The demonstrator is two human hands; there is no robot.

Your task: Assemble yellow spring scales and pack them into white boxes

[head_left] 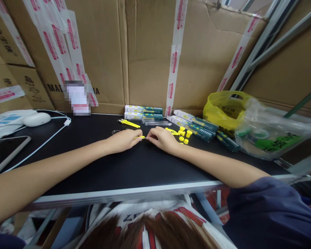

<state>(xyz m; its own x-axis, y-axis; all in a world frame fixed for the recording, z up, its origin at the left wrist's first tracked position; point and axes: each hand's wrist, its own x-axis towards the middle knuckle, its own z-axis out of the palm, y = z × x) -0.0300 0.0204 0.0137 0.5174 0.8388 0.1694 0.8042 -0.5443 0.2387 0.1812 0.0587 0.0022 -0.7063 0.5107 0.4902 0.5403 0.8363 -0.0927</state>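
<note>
Both my hands rest on a black table (114, 166), meeting at its middle. My left hand (123, 140) is closed in a pinch on a small yellow plastic piece (140, 137) that sticks out toward the right. My right hand (162, 138) is closed too, its fingertips touching the other end of that piece. Just right of my right hand lie several small yellow caps (184, 135). Behind my left hand lie yellow pen-like sticks (129, 123) and a small metal ring (115, 131).
Green-and-white narrow boxes (143, 113) lie along the back, more of these boxes (195, 124) to the right. A yellow plastic bag (226, 109) and a clear bag (272, 133) stand at right. A white mouse (36, 119), cable and tablet (7, 150) are at left. Cardboard cartons (150, 52) wall the back.
</note>
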